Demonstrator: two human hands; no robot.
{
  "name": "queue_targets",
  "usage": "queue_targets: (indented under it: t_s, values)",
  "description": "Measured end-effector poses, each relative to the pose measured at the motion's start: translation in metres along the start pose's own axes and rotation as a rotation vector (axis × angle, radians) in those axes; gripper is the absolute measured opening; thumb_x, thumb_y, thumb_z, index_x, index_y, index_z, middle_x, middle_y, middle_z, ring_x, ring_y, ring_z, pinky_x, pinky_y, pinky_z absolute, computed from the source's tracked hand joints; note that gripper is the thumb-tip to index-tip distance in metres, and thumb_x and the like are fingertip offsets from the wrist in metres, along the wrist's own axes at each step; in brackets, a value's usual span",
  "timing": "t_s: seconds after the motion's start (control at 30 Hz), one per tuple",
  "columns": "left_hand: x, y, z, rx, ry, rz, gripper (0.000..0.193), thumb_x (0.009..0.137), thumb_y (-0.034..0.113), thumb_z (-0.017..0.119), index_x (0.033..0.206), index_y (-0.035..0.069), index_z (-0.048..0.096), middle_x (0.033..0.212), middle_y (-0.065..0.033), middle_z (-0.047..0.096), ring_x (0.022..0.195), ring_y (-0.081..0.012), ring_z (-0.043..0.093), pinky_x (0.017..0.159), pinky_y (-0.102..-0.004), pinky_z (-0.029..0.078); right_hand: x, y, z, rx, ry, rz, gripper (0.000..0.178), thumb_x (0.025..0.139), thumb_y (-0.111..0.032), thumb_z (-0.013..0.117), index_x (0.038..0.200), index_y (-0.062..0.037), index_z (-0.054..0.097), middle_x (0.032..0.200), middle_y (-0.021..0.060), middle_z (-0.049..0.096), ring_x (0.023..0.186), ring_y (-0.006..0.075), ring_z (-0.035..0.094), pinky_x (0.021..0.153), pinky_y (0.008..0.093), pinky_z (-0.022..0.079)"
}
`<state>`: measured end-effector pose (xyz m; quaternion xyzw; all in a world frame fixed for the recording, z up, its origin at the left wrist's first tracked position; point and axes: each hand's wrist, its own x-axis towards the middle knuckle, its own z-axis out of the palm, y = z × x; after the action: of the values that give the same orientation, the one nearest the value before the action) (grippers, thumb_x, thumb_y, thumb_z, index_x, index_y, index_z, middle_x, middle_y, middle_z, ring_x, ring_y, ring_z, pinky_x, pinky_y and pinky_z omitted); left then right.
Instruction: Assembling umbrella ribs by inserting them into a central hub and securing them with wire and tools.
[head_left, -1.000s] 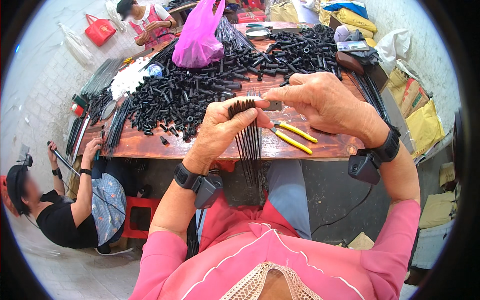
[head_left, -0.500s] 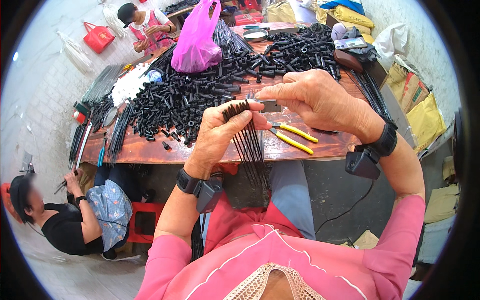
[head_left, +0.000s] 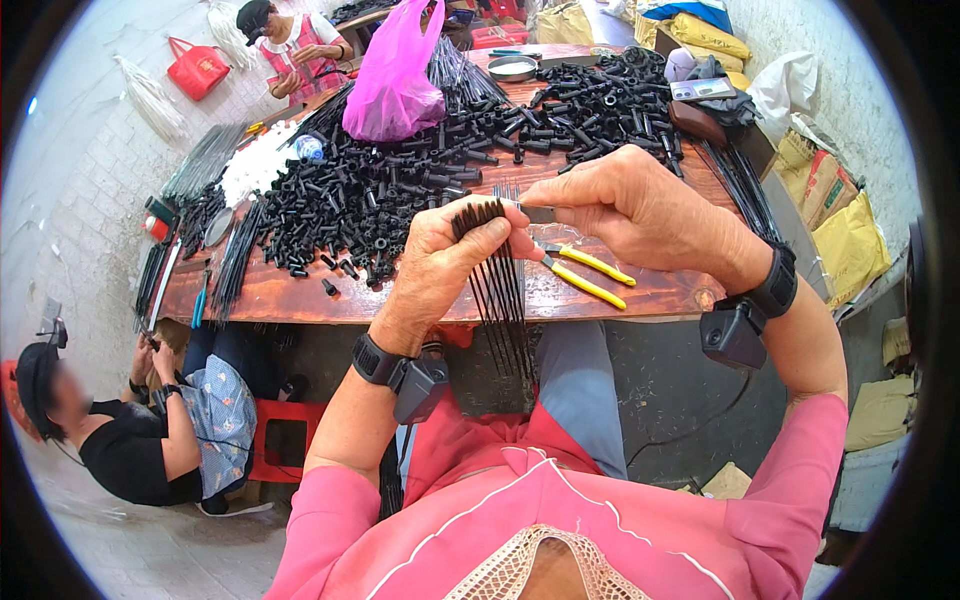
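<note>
My left hand [head_left: 440, 255] is closed around a fan of thin black rods [head_left: 505, 315], with the thumb pressed over them near their upper ends. The lower ends hang down past the table's front edge. My right hand [head_left: 635, 205] is in a pinch just beside the left fingertips; what sits between its thumb and forefinger is too small to make out. Behind both hands, a small metal block [head_left: 540, 214] is partly hidden, with thin rods lying beside it. Pliers with yellow handles [head_left: 590, 275] rest on the table below my right hand.
Black tubular parts [head_left: 340, 210] cover much of the wooden table [head_left: 400, 308]. A pink plastic bag [head_left: 395, 95] and a round tin [head_left: 512, 68] stand farther back. More rods [head_left: 745, 195] lie right. Two people work nearby, one seated at left [head_left: 150, 440], one at the far side [head_left: 300, 60].
My right hand has shifted slightly at the left fingertips, still pinched. The bundle stays in my left hand. The seated person's hands at left have come closer together.
</note>
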<state>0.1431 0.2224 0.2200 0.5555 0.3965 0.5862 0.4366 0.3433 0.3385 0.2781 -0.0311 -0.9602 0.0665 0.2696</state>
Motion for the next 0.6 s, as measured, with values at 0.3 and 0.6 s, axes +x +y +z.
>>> queue_targets:
  t_s: [0.3,0.6]
  values:
    - [0.0,0.001,0.003,0.0,-0.011,-0.013,0.017,0.097,0.012,0.054,0.105,-0.001,0.062,0.088,-0.0153,0.07,0.086,-0.0236,0.07,0.079,-0.033,0.056,0.006,-0.021,-0.009,-0.342,-0.023,-0.063,0.021,0.077,-0.009,0.062,0.097,-0.0107,0.067,0.077,0.0092,0.063,0.073,0.0296,0.067,0.062,0.0435,0.052]
    - [0.0,0.0,0.001,-0.044,-0.003,-0.005,0.018,0.097,0.011,0.054,0.107,-0.001,0.063,0.089,-0.0154,0.07,0.088,-0.0243,0.07,0.081,-0.0343,0.056,0.009,-0.002,-0.005,0.0,0.076,0.109,0.007,0.077,-0.01,0.062,0.078,-0.0042,0.066,0.077,0.014,0.066,0.075,0.0347,0.065,0.068,0.0436,0.052]
